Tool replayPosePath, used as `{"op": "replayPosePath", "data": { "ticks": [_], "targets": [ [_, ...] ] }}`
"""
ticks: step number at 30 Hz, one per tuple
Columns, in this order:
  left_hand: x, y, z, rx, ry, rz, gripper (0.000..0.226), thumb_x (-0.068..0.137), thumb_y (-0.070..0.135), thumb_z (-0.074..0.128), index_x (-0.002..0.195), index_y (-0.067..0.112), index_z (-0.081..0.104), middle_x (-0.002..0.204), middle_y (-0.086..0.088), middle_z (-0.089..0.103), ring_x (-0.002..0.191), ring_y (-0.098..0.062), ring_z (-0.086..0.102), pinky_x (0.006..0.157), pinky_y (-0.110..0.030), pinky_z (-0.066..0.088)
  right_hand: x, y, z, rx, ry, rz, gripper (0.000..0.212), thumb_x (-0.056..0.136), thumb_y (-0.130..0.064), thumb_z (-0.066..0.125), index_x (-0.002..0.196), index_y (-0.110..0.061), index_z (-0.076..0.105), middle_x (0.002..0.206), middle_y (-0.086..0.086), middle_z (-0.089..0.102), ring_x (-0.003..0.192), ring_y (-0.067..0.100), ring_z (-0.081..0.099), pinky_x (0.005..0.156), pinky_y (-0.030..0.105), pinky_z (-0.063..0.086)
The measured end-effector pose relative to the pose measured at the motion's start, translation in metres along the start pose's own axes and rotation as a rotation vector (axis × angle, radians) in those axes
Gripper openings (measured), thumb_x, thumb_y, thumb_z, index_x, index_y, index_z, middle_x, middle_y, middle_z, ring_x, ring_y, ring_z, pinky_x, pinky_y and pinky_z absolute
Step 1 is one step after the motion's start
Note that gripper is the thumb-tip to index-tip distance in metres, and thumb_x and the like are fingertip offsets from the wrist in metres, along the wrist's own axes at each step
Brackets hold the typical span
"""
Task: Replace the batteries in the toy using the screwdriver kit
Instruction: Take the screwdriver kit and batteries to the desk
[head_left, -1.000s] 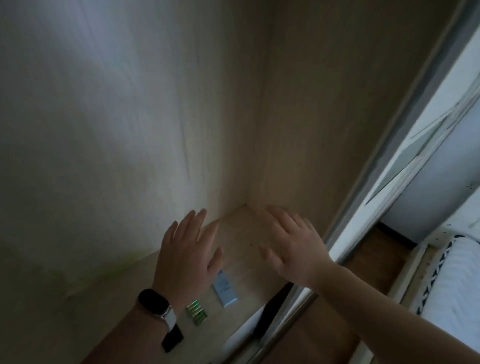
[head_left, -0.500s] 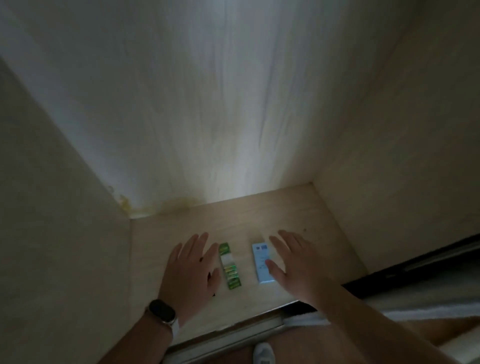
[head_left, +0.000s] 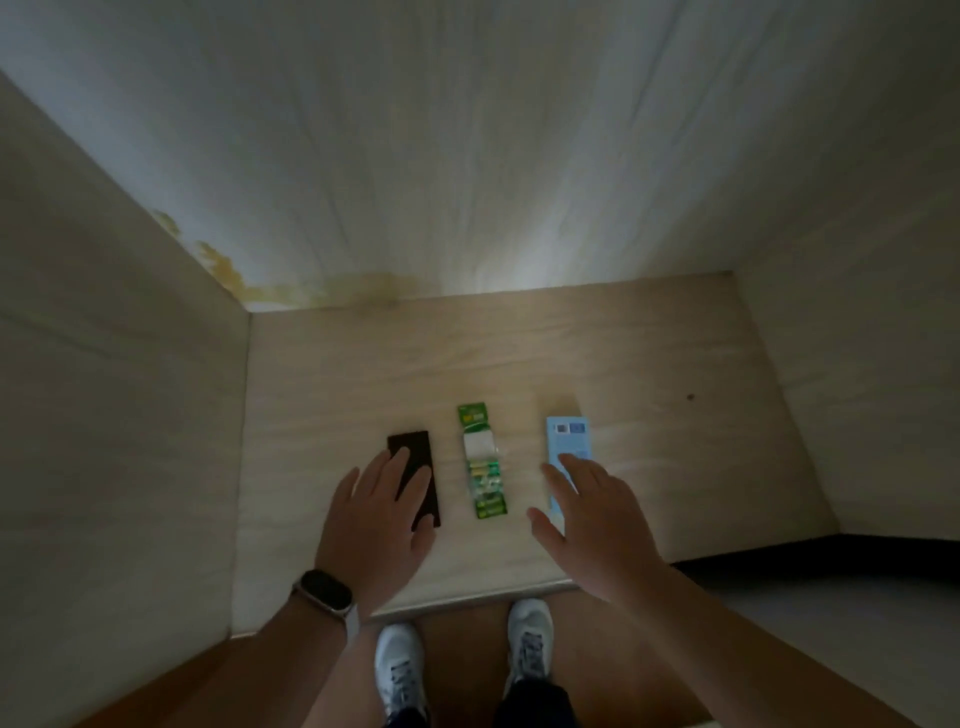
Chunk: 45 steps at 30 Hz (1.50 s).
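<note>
Head view, looking down into a pale wood cabinet bay, dim light. Three flat items lie in a row on the bottom board (head_left: 649, 415), long sides parallel and apart from each other.

- Green battery pack (head_left: 480, 462): middle of the row, just below frame centre. Green card at the top, clear blister with cells in the lower half.
- Black flat slab (head_left: 410, 441): at 9 o'clock of the battery pack. Too dark to say what it is.
- Light-blue flat box (head_left: 569, 436): at 3 o'clock of the pack, small printed squares at its far end.

Left hand (head_left: 376, 525): palm down, fingers straight and slightly spread, gripping nothing. The fingertips overlap the near half of the slab; cannot tell if they touch it or hover. Smartwatch (head_left: 324, 592) with a dark face on the wrist.

Right hand (head_left: 592, 519): palm down, fingers loosely extended, thumb out toward 9 o'clock, holding nothing. It covers the near end of the blue box; contact unclear.

The battery pack sits between the two hands, neither hand on it.

Surroundings: back panel (head_left: 467, 156) at 12 o'clock with a yellowish stain (head_left: 311, 291) along its bottom-left edge, side panels at 9 and 3 o'clock. White sneakers (head_left: 397, 660) on a brown floor (head_left: 467, 649) at 6 o'clock, toes at the board's front edge.
</note>
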<state>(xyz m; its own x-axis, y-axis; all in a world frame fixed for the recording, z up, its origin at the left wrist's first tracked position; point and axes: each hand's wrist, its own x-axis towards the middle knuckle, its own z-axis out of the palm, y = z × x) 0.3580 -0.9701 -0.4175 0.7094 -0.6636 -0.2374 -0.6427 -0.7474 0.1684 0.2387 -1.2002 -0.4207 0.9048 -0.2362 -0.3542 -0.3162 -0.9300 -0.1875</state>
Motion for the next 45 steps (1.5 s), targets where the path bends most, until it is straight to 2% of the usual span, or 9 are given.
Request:
{"op": "replayPosePath", "data": {
  "ticks": [6,12,18,22,28,34,38,42,45],
  "targets": [
    [0.018,-0.026,0.070,-0.027,-0.026,-0.094,0.051,0.082,0.037,0.061,0.122,0.007,0.068,0.126,-0.021,0.066,0.113,-0.039,0.065,0.088,-0.050,0.056,0.027,-0.003,0.062,0.109,-0.006,0.037,0.056,0.096,-0.051,0.043,0.139,-0.016,0.050,0.133,0.002,0.057,0.121,0.021,0.054,0.095,0.036,0.048],
    [0.031,-0.028,0.116,-0.133,-0.071,-0.190,0.052,0.080,0.029,0.079,0.123,0.004,0.065,0.105,-0.016,0.068,0.088,-0.037,0.065,0.059,-0.039,0.054,0.044,-0.010,0.114,0.282,-0.046,0.181,0.050,0.095,-0.050,0.047,0.137,-0.021,0.046,0.119,-0.004,0.056,0.107,0.015,0.054,0.081,0.025,0.046],
    [0.038,-0.023,0.152,-0.321,-0.070,-0.411,0.065,0.093,0.047,0.058,0.144,0.009,0.043,0.126,-0.013,0.055,0.110,-0.032,0.055,0.075,-0.040,0.053,0.058,-0.020,0.147,0.398,-0.073,0.316,0.044,0.092,-0.052,0.050,0.127,-0.027,0.046,0.103,-0.011,0.047,0.095,0.010,0.050,0.072,0.025,0.041],
    [0.047,-0.017,0.164,-0.429,-0.032,-0.524,0.085,0.088,0.052,0.065,0.150,0.006,0.030,0.129,-0.016,0.048,0.115,-0.034,0.052,0.082,-0.042,0.054,0.066,-0.029,0.156,0.446,-0.040,0.404,0.041,0.085,-0.058,0.056,0.113,-0.030,0.047,0.097,-0.012,0.044,0.092,0.012,0.051,0.069,0.030,0.044],
    [0.054,-0.015,0.173,-0.531,0.016,-0.634,0.102,0.080,0.050,0.074,0.155,0.011,0.016,0.134,-0.015,0.043,0.118,-0.035,0.050,0.084,-0.041,0.052,0.082,-0.041,0.159,0.402,-0.004,0.476,0.058,0.081,-0.068,0.058,0.119,-0.027,0.043,0.108,-0.006,0.048,0.099,0.015,0.053,0.074,0.038,0.053],
    [0.053,-0.018,0.177,-0.612,0.024,-0.625,0.074,0.077,0.042,0.079,0.134,0.010,0.044,0.118,-0.012,0.049,0.098,-0.032,0.057,0.071,-0.034,0.045,0.092,-0.047,0.164,0.380,0.063,0.487,0.053,0.082,-0.048,0.066,0.121,-0.020,0.044,0.112,0.000,0.050,0.106,0.021,0.049,0.072,0.030,0.039],
    [0.052,-0.014,0.176,-0.684,0.064,-0.629,0.050,0.079,0.035,0.076,0.119,0.015,0.053,0.099,0.000,0.057,0.076,-0.016,0.054,0.055,-0.025,0.037,0.093,-0.044,0.166,0.418,0.080,0.507,0.051,0.080,-0.043,0.069,0.118,-0.019,0.046,0.112,0.001,0.049,0.102,0.021,0.049,0.073,0.031,0.041],
    [0.050,-0.008,0.175,-0.734,0.124,-0.640,0.038,0.087,0.026,0.070,0.118,0.014,0.053,0.072,0.021,0.045,0.054,0.003,0.041,0.045,-0.013,0.025,0.095,-0.039,0.165,0.519,0.066,0.516,0.048,0.077,-0.034,0.073,0.114,-0.017,0.047,0.112,0.001,0.043,0.100,0.022,0.052,0.078,0.039,0.054],
    [0.049,-0.007,0.175,-0.769,0.127,-0.631,0.036,0.090,0.023,0.068,0.120,0.011,0.051,0.072,0.022,0.044,0.053,0.004,0.043,0.037,-0.013,0.031,0.097,-0.033,0.165,0.611,0.052,0.505,0.048,0.074,-0.029,0.079,0.109,-0.019,0.047,0.110,-0.001,0.042,0.092,0.022,0.057,0.074,0.041,0.058]
  ]
}}
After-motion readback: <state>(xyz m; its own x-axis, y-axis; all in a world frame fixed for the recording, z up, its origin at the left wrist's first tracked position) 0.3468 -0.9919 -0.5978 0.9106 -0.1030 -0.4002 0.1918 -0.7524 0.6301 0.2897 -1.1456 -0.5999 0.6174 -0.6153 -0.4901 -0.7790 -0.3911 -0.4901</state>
